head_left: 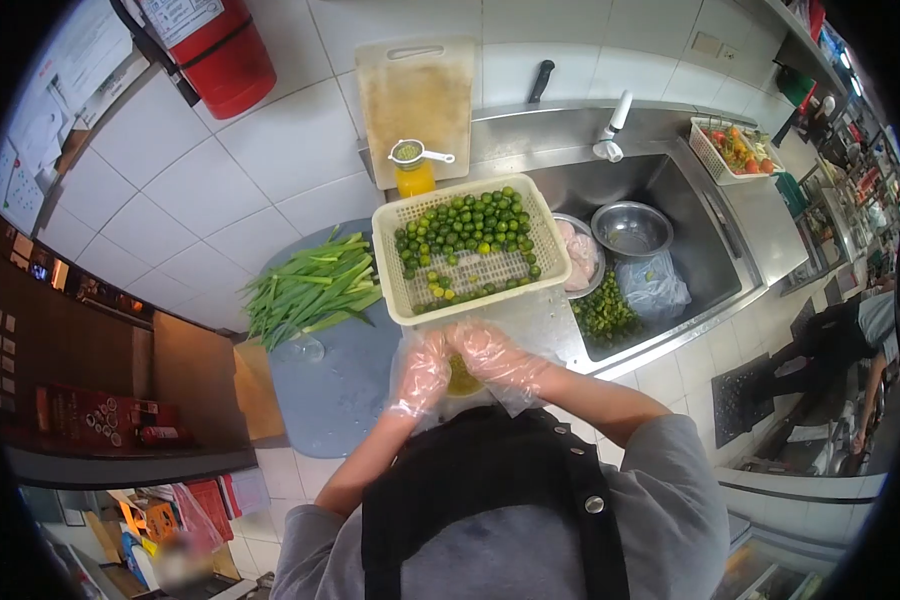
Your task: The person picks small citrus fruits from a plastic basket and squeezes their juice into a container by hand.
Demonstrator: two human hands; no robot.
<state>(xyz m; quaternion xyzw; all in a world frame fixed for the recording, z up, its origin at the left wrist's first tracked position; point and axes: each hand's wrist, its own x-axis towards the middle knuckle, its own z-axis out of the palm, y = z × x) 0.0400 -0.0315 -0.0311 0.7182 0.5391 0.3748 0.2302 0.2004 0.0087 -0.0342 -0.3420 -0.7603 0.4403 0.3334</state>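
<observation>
My left hand (426,368) and my right hand (494,358), both in clear plastic gloves, meet close to my body with fingers curled inward. What they hold, if anything, is hidden. Below and between them shows part of a container with greenish-yellow contents (461,379). Just beyond my hands stands a cream plastic basket (383,268) of small green limes (478,218), a few of them yellowish. Behind the basket is a container of orange-yellow liquid (416,182), with a small white-handled strainer (408,152) on top.
Long green leaves (310,286) lie left on a grey-blue board (335,400). In the sink (710,262) are cut lime pieces (606,314), a metal bowl (632,228), raw meat (576,252) and a plastic bag (654,290). A cutting board (416,105) leans against the wall.
</observation>
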